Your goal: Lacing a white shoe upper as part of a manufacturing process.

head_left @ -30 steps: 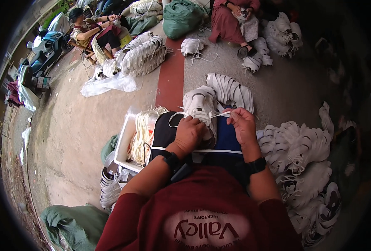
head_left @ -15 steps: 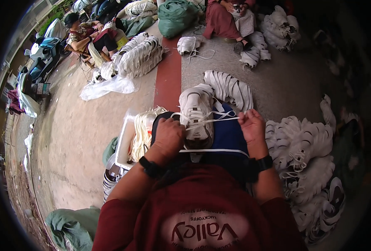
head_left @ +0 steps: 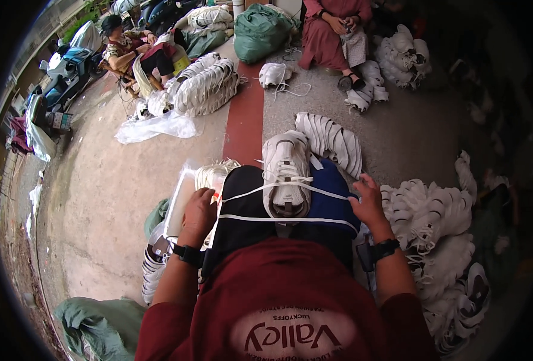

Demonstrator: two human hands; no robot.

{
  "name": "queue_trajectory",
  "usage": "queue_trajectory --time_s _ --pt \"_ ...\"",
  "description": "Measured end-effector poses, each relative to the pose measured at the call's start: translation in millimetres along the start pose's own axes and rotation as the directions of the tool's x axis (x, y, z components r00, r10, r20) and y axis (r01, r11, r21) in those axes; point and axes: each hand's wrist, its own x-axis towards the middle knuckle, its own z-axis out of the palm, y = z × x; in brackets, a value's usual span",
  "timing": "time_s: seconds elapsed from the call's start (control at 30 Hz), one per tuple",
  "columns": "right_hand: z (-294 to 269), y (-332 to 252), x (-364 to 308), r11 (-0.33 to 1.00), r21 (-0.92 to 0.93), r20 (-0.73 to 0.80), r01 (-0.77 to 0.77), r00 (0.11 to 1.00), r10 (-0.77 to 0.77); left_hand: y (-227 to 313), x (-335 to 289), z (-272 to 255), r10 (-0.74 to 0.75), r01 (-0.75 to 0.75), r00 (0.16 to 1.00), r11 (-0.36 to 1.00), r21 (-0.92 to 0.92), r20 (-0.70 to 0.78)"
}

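Observation:
A white sneaker (head_left: 286, 168) rests on my lap between my thighs, its toe pointing away from me. A thin white shoelace (head_left: 320, 189) spreads from its collar to both sides, draped over my dark left thigh and blue-covered right thigh. My left hand (head_left: 200, 212) is beside the left thigh, fingers loosely bent, seemingly apart from the lace. Over the right thigh, my right hand (head_left: 369, 201) has thumb and forefinger apart, close to the other lace end. Nearer to me, a white band (head_left: 290, 219) crosses both thighs.
A fanned stack of white shoe pieces (head_left: 329, 138) stands beyond the sneaker. White shoes (head_left: 429, 210) pile up at my right. A white box with pale laces (head_left: 185, 186) is at my left. Farther off, two people sit among shoe stacks and a green sack (head_left: 260, 33).
My hands have moved apart, away from the sneaker, the left one outward to the left. The lace loops at the sneaker are drawn in, and the lace ends lie spread over my thighs.

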Motion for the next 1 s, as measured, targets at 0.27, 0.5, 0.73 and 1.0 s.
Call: queue_trajectory --time_s 0.27,0.5,0.73,1.0 --pt "55 -47 29 0.89 0.357 0.072 0.285 0.941 -0.33 58 49 49 0.286 -0.152 0.941 0.837 -0.526 0.182" --pt "16 -15 40 0.899 0.244 -0.022 0.363 0.929 -0.369 0 40 16 0.04 0.156 0.957 0.764 -0.626 0.287" --pt "-29 40 38 0.959 0.258 -0.01 0.12 0.993 -0.122 -67 8 -13 -0.151 0.308 0.934 0.798 -0.518 0.324" --pt "-66 90 20 0.98 0.185 -0.091 0.076 0.994 -0.06 -87 -10 -19 -0.255 0.37 0.909 0.86 -0.353 0.33"
